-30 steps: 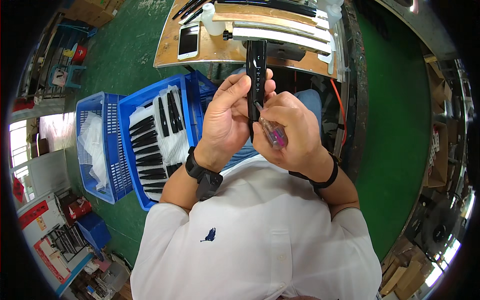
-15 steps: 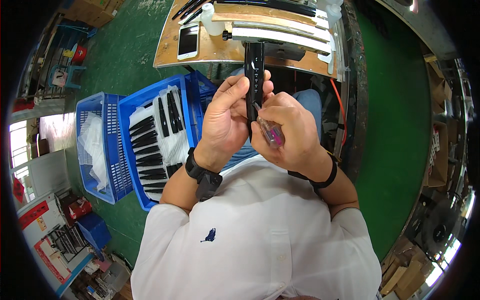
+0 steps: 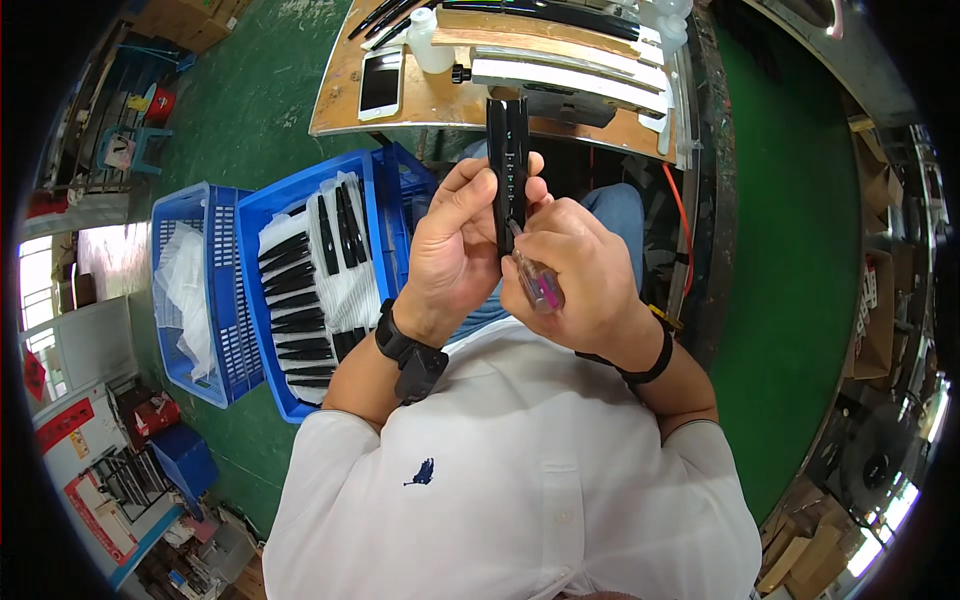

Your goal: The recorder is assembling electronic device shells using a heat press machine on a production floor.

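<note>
Green flooring [image 3: 780, 260] surrounds the workstation. Wooden tabletop [image 3: 437, 105]: located at the top of the view. Blue crate [image 3: 373, 205]: located below the tabletop's near left corner, carrying black tapered pieces [image 3: 292, 272] on white sheeting [image 3: 352, 285]. White bar [image 3: 570, 82]: laid along the tabletop's near edge. Elongated black panel [image 3: 508, 135]: held lengthwise before the tabletop's near edge, its upper end overlapping that edge in view. Left hand [image 3: 450, 240]: fingers grasping the panel from both sides. Right hand [image 3: 585, 265]: fingers closed around a translucent-handled tool [image 3: 538, 280], angled toward the panel's lower portion; tip contact cannot be confirmed. Smartphone [image 3: 381, 82]: positioned near the tabletop's left edge.
</note>
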`<state>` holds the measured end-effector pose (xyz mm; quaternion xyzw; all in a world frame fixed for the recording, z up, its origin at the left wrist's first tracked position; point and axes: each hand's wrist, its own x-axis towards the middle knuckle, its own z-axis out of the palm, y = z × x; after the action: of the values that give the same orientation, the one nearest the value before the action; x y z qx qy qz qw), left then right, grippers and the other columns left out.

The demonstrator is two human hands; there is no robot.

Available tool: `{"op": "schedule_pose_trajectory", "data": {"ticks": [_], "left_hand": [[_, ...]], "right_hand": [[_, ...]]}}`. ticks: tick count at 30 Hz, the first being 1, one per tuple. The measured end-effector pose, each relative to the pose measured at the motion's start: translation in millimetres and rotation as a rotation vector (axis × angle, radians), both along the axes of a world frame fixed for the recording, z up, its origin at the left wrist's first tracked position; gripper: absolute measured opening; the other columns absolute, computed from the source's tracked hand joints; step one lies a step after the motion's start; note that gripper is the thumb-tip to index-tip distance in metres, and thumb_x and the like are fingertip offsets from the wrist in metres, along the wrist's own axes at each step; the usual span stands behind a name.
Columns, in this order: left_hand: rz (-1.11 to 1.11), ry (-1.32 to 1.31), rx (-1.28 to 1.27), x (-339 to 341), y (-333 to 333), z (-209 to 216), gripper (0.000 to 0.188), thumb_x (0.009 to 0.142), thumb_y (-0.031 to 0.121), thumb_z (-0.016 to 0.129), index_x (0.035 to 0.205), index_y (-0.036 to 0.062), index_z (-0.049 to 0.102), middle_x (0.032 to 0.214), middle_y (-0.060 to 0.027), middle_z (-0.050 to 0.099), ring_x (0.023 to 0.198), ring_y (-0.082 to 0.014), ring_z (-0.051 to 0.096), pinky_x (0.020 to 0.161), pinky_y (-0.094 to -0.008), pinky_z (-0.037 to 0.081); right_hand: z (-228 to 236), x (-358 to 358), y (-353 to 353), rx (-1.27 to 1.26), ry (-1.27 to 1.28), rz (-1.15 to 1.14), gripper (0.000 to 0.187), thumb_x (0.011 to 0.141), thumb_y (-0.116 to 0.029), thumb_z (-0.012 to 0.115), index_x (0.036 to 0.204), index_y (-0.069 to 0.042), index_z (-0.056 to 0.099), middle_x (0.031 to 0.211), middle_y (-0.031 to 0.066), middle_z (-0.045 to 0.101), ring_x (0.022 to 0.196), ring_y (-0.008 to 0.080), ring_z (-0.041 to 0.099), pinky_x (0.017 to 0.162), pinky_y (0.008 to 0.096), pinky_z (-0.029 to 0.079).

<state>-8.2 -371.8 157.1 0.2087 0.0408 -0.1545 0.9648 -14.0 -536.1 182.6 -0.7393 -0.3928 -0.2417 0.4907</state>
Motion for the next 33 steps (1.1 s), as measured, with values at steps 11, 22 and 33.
{"op": "schedule_pose_trajectory", "data": {"ticks": [11, 22, 33], "left_hand": [[0.014, -0.053, -0.029, 0.5, -0.8, -2.4, 0.024, 0.106, 0.015, 0.065, 0.125, 0.0023, 0.066, 0.132, -0.0225, 0.071, 0.111, -0.0294, 0.074, 0.102, -0.0467, 0.059], [0.025, -0.059, 0.03, 0.3, 1.5, 0.4, 0.025, 0.106, 0.016, 0.065, 0.126, 0.0014, 0.067, 0.131, -0.0219, 0.071, 0.111, -0.0296, 0.074, 0.102, -0.046, 0.06], [0.017, -0.084, 0.029, -0.2, -2.2, 1.7, 0.039, 0.108, 0.022, 0.057, 0.134, -0.0052, 0.063, 0.11, -0.0178, 0.077, 0.107, -0.028, 0.073, 0.114, -0.045, 0.052]], "right_hand": [[0.7, -1.6, 3.9, -0.022, -0.061, -0.024, 0.044, 0.073, 0.009, 0.077, 0.111, 0.003, 0.055, 0.084, 0.0144, 0.053, 0.07, 0.0341, 0.06, 0.075, 0.041, 0.059], [1.1, -1.9, 4.3, -0.049, -0.032, -0.02, 0.047, 0.074, 0.008, 0.079, 0.113, 0.001, 0.054, 0.085, 0.0142, 0.056, 0.073, 0.0342, 0.062, 0.074, 0.0417, 0.06], [1.2, -2.7, 1.4, -0.039, -0.049, -0.027, 0.053, 0.072, 0.009, 0.081, 0.116, -0.001, 0.052, 0.089, 0.0135, 0.06, 0.074, 0.0333, 0.064, 0.069, 0.0417, 0.06]]}}
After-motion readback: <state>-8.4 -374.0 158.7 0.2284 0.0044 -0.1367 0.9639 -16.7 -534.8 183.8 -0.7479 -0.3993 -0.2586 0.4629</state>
